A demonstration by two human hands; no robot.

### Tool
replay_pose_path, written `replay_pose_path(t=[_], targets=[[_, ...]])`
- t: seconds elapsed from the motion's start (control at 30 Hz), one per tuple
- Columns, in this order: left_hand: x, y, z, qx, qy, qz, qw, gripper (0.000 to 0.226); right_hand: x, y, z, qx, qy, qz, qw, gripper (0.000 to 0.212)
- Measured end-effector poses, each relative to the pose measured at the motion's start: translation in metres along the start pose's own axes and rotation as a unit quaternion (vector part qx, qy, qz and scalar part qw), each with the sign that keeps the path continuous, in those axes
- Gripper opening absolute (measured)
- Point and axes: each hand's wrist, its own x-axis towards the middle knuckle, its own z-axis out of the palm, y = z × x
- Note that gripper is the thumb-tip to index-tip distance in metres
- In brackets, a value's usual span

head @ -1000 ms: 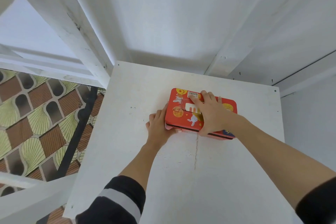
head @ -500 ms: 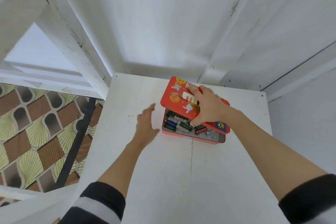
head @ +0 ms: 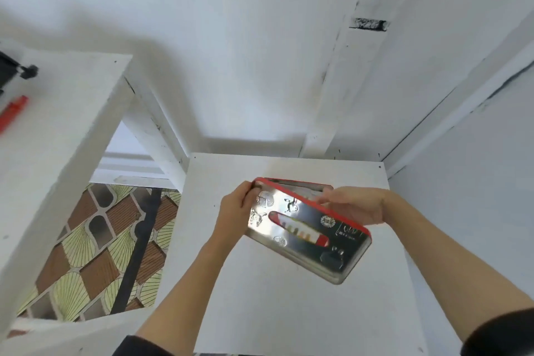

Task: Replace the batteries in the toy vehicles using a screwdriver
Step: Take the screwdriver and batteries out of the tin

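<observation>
— So, starting from the far left, what sits over there?

— Well left of the tin lid (head: 306, 233) and higher up, a white table top (head: 57, 130) carries a red pen-like thing (head: 13, 113), blurred, and a black object (head: 17, 71) cut off by the frame edge. I cannot tell what either is. Below that table top, still left of the lid, a floor with a brown and green fan pattern (head: 95, 243) shows through a gap, crossed by a dark bar (head: 138, 246).

— And the lid itself?

— It is held tilted above a lower white shelf (head: 289, 312), silver underside toward the camera, red rim along its upper edge. Stamped shapes and a red, white and yellow strip show on the inside face.

— Which hand has it?

— Both. The left hand (head: 234, 211) grips the lid's upper left corner, fingers curled together round the edge, thumb on the near face. The right hand (head: 357, 208) holds the lid's upper right edge, fingers curled over the rim; its fingertips are blurred, so how tightly they pinch I cannot tell.

— Where is the box it belongs to?

— Just behind the lid's top edge, a red-walled tin (head: 303, 184) rests on the shelf, mostly hidden by the lid. Its contents do not show.

— Anything to the right of the lid?

— Only white wall panels (head: 462, 211), and a dark sleeve (head: 502, 335) at the bottom right corner
</observation>
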Motion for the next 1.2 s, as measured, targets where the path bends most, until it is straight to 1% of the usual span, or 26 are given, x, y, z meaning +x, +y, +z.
replay_pose_path(t=[0.1,0.2,0.23,0.27,0.3,0.37,0.43,0.5,0.53,0.57,0.63,0.7,0.77,0.87,0.93,1.0,1.03,1.1,1.17,1.2], targets=[[-0.015,-0.033,0.006,0.016,0.002,-0.091,0.996,0.029,-0.014,0.044,0.000,0.064,0.051,-0.027,0.996,0.083],[-0.029,-0.071,0.017,0.027,0.003,-0.172,0.985,0.032,-0.009,0.097,0.005,0.093,0.105,-0.002,0.990,0.087],[-0.033,-0.082,0.022,0.026,0.001,-0.192,0.981,0.032,-0.003,0.112,0.009,0.113,0.125,0.008,0.986,0.084],[-0.036,-0.092,0.027,0.026,-0.003,-0.208,0.978,0.032,0.004,0.124,0.013,0.135,0.147,0.012,0.980,0.073],[-0.038,-0.101,0.032,0.026,-0.008,-0.220,0.975,0.033,0.014,0.135,0.017,0.146,0.177,0.014,0.973,0.056],[-0.037,-0.112,0.042,0.029,-0.014,-0.239,0.970,0.035,0.035,0.151,0.023,0.129,0.255,0.035,0.958,0.024],[-0.035,-0.125,0.053,0.037,-0.026,-0.254,0.966,0.029,0.057,0.169,0.025,0.104,0.344,0.074,0.930,0.013],[-0.033,-0.132,0.062,0.032,-0.031,-0.266,0.963,0.011,0.077,0.185,0.024,0.086,0.420,0.112,0.896,0.009],[-0.031,-0.138,0.068,0.028,-0.030,-0.272,0.962,0.009,0.088,0.195,0.021,0.069,0.447,0.129,0.882,0.011],[-0.031,-0.142,0.073,0.025,-0.032,-0.280,0.959,0.013,0.096,0.201,0.020,0.045,0.465,0.141,0.873,0.015],[-0.031,-0.151,0.080,0.028,-0.045,-0.285,0.957,0.014,0.111,0.210,0.017,0.005,0.481,0.141,0.865,0.023],[-0.031,-0.165,0.084,0.036,-0.060,-0.275,0.959,0.013,0.118,0.211,0.019,-0.016,0.492,0.137,0.860,0.025],[-0.031,-0.179,0.087,0.075,-0.074,-0.276,0.955,0.024,0.124,0.210,0.018,-0.028,0.496,0.145,0.856,0.029],[-0.033,-0.180,0.085,0.152,-0.102,-0.272,0.945,0.027,0.132,0.211,0.016,-0.064,0.488,0.168,0.854,0.045],[-0.032,-0.180,0.083,0.145,-0.111,-0.268,0.946,0.029,0.133,0.209,0.018,-0.095,0.483,0.173,0.853,0.049],[-0.031,-0.176,0.079,0.122,-0.121,-0.273,0.946,0.026,0.134,0.208,0.018,-0.099,0.480,0.178,0.854,0.047],[-0.030,-0.174,0.077,0.115,-0.121,-0.272,0.948,0.025,0.133,0.206,0.017,-0.099,0.479,0.181,0.853,0.045],[-0.028,-0.169,0.072,0.110,-0.104,-0.260,0.954,0.030,0.129,0.202,0.013,-0.104,0.488,0.180,0.848,0.041],[-0.025,-0.160,0.066,0.108,-0.060,-0.229,0.966,0.037,0.122,0.193,0.006,-0.099,0.534,0.143,0.827,0.041],[-0.022,-0.155,0.063,0.111,-0.029,-0.199,0.973,0.037,0.118,0.188,0.002,-0.101,0.570,0.103,0.809,0.040]])
